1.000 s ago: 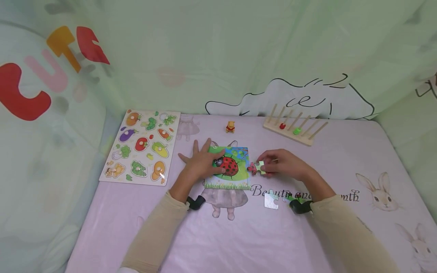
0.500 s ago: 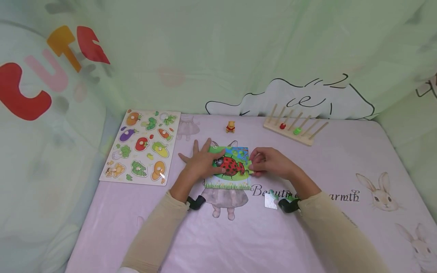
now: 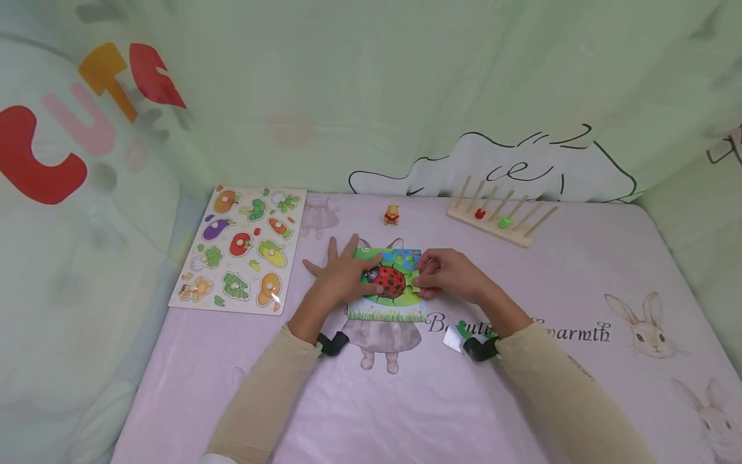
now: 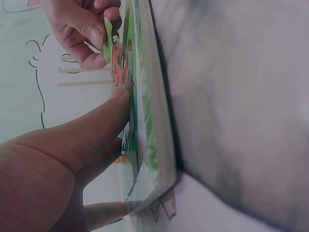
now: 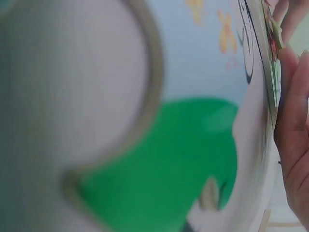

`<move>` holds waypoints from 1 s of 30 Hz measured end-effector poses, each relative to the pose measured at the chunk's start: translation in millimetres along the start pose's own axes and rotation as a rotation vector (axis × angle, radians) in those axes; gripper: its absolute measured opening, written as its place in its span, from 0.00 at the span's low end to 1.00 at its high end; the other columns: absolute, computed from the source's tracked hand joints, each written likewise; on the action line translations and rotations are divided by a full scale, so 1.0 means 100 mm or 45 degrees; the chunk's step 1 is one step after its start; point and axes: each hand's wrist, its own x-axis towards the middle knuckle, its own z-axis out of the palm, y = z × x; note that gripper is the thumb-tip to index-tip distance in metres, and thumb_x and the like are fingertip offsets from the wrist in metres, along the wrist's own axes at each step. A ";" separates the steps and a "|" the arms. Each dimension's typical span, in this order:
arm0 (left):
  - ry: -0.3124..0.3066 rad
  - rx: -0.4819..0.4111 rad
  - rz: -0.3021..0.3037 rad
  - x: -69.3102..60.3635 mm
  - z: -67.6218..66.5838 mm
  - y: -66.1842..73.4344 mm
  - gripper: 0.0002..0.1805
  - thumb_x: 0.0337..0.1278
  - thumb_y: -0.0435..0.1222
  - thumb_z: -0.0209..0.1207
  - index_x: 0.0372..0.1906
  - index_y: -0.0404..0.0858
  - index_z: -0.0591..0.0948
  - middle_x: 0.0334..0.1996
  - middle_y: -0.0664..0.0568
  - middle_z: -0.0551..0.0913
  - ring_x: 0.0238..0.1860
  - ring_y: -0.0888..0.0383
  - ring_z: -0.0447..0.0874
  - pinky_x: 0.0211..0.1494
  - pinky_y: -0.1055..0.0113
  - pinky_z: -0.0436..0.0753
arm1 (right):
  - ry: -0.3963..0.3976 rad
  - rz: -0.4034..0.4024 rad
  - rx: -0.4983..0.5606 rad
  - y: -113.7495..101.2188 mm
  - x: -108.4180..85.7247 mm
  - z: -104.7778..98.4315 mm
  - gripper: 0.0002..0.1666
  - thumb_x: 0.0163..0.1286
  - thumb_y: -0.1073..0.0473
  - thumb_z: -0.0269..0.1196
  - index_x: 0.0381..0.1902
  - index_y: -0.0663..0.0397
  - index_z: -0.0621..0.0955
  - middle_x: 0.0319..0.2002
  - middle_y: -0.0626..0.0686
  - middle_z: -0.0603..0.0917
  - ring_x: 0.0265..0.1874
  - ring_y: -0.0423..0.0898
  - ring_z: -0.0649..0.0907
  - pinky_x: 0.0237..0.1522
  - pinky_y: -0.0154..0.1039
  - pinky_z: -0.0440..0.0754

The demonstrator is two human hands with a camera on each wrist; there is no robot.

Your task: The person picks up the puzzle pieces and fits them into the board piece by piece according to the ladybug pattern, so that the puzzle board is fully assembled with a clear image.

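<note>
Over the last half-second the right grip, a bare hand (image 3: 455, 274), moved slightly inward, pinching a small, flat green-and-red jigsaw piece (image 3: 415, 281), now at three o'clock on the square, multicoloured ladybird jigsaw (image 3: 371, 316). Left wrist view: piece tilted up, judged close to its place but not yet seated. Left grip, also a bare hand (image 3: 342, 274), unchanged at nine o'clock, fingers spread, thumb resting on the jigsaw; pale, shiny loose piece (image 3: 452, 339) at four o'clock has turned slightly.
</note>
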 end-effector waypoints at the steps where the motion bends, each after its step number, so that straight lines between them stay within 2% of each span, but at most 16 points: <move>1: -0.001 0.001 0.001 0.00 0.00 0.00 0.40 0.58 0.61 0.66 0.74 0.73 0.63 0.85 0.52 0.39 0.82 0.32 0.25 0.60 0.11 0.38 | 0.009 0.010 -0.014 -0.01 0.00 0.01 0.19 0.65 0.58 0.72 0.48 0.62 0.79 0.32 0.54 0.84 0.26 0.44 0.88 0.37 0.35 0.83; 10: -0.011 -0.003 -0.003 -0.01 -0.01 0.01 0.40 0.58 0.61 0.66 0.75 0.73 0.63 0.85 0.52 0.38 0.82 0.33 0.24 0.61 0.11 0.37 | 0.089 0.081 -0.095 -0.10 -0.01 0.06 0.17 0.62 0.57 0.73 0.44 0.59 0.81 0.27 0.51 0.87 0.23 0.41 0.88 0.36 0.35 0.81; 17: -0.012 -0.003 -0.001 -0.01 -0.02 0.02 0.40 0.58 0.61 0.66 0.75 0.73 0.63 0.85 0.52 0.39 0.82 0.33 0.25 0.61 0.11 0.38 | 0.146 0.131 -0.230 -0.12 -0.02 0.05 0.18 0.60 0.50 0.75 0.40 0.54 0.82 0.19 0.47 0.86 0.20 0.40 0.85 0.34 0.38 0.73; 19: -0.009 -0.007 0.001 -0.01 -0.02 0.02 0.40 0.58 0.60 0.66 0.75 0.72 0.63 0.85 0.52 0.39 0.82 0.33 0.25 0.61 0.11 0.38 | 0.158 0.102 -0.291 -0.13 -0.03 0.03 0.20 0.62 0.48 0.74 0.45 0.53 0.82 0.19 0.47 0.85 0.20 0.41 0.84 0.33 0.38 0.72; 22: -0.004 -0.018 0.005 -0.01 -0.01 0.02 0.40 0.58 0.60 0.67 0.75 0.72 0.64 0.85 0.52 0.39 0.82 0.32 0.25 0.61 0.11 0.37 | 0.140 0.029 -0.409 -0.13 -0.05 -0.03 0.28 0.66 0.46 0.70 0.61 0.48 0.81 0.20 0.48 0.83 0.19 0.43 0.80 0.30 0.38 0.71; 24: 0.007 -0.020 0.009 -0.01 -0.01 0.02 0.40 0.58 0.59 0.67 0.74 0.71 0.65 0.85 0.51 0.40 0.82 0.32 0.25 0.61 0.11 0.36 | 0.101 -0.025 -0.483 -0.13 -0.07 -0.06 0.34 0.68 0.46 0.69 0.70 0.46 0.77 0.20 0.48 0.81 0.19 0.43 0.78 0.28 0.37 0.70; 26: 0.027 -0.020 0.021 -0.01 -0.01 0.03 0.40 0.57 0.58 0.68 0.74 0.70 0.66 0.85 0.51 0.42 0.82 0.32 0.26 0.61 0.12 0.34 | 0.047 -0.057 -0.518 -0.12 -0.08 -0.09 0.37 0.68 0.47 0.69 0.73 0.46 0.74 0.19 0.48 0.79 0.18 0.43 0.76 0.28 0.37 0.70; 30: 0.082 -0.026 0.093 -0.01 0.02 0.05 0.39 0.58 0.55 0.69 0.75 0.64 0.68 0.84 0.51 0.49 0.83 0.36 0.31 0.63 0.14 0.31 | -0.018 -0.085 -0.532 -0.10 -0.07 -0.13 0.38 0.67 0.48 0.71 0.73 0.47 0.74 0.17 0.48 0.77 0.18 0.42 0.75 0.28 0.36 0.70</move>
